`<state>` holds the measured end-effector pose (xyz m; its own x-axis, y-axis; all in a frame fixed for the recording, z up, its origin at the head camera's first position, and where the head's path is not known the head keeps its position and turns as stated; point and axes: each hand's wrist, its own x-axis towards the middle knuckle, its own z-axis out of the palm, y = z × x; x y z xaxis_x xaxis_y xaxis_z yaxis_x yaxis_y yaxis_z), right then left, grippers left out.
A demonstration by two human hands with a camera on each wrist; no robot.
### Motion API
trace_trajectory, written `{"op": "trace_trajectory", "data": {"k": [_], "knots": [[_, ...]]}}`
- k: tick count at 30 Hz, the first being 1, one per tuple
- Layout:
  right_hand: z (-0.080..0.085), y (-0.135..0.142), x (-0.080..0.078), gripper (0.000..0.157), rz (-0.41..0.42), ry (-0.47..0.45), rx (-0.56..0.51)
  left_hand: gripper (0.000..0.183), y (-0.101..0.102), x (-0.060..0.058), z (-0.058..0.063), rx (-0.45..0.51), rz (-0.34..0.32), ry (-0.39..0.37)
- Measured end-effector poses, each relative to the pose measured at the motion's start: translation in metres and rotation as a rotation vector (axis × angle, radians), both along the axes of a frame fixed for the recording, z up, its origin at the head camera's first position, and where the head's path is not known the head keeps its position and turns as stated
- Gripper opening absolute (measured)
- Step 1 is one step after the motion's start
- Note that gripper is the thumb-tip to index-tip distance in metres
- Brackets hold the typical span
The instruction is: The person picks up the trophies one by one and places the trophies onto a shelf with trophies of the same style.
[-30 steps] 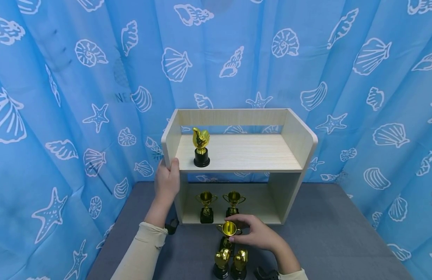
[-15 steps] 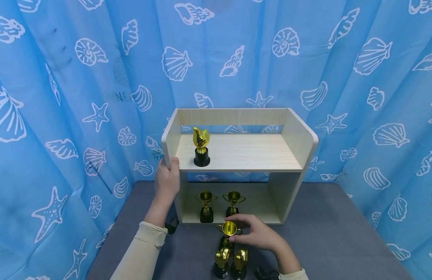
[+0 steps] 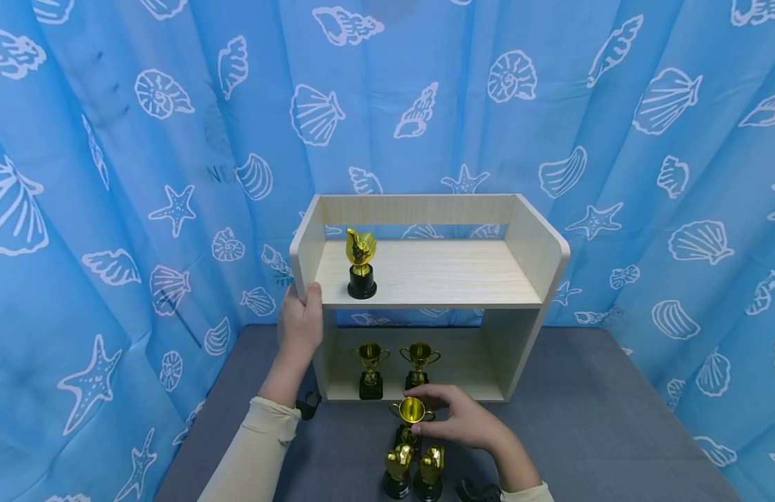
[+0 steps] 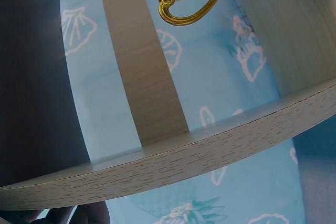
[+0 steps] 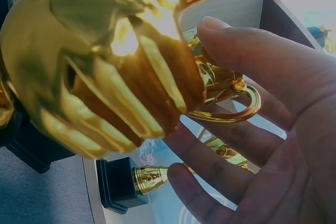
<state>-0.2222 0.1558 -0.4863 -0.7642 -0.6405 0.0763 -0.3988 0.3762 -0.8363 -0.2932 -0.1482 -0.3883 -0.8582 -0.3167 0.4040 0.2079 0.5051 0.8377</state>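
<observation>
The shelf [image 3: 438, 273] is gripped at its left edge by the left hand [image 3: 301, 324], seemingly for steadiness; near its lower front edge, the gold cup [image 3: 410, 410] is pinched bowl-wide by the right hand [image 3: 467, 421].

I am at a curtained-off table, more like a staged booth than a lived-in room; whether it stands in a home, a lab or a studio, I cannot tell. A blue curtain [image 3: 375, 77] printed in white with shells [image 3: 316, 115] and starfish [image 3: 174, 211] hangs in folds facing me and wraps round to my left and right, filling the whole background. The table [image 3: 569, 418] is grey, looks cloth-covered and runs back to the curtain. A small shelf [image 3: 450, 272] of pale wood grain, with little gold trophies [image 3: 361, 252] on and before it, suggests a display corner.
</observation>
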Motion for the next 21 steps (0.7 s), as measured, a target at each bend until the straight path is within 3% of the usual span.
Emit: {"op": "trace_trajectory", "data": {"k": [21], "knots": [[0.0065,0.0058,0.0052,0.046,-0.043,0.001,0.005,0.06,0.0007,0.0019,-0.0002,0.012,0.001,-0.003]]}}
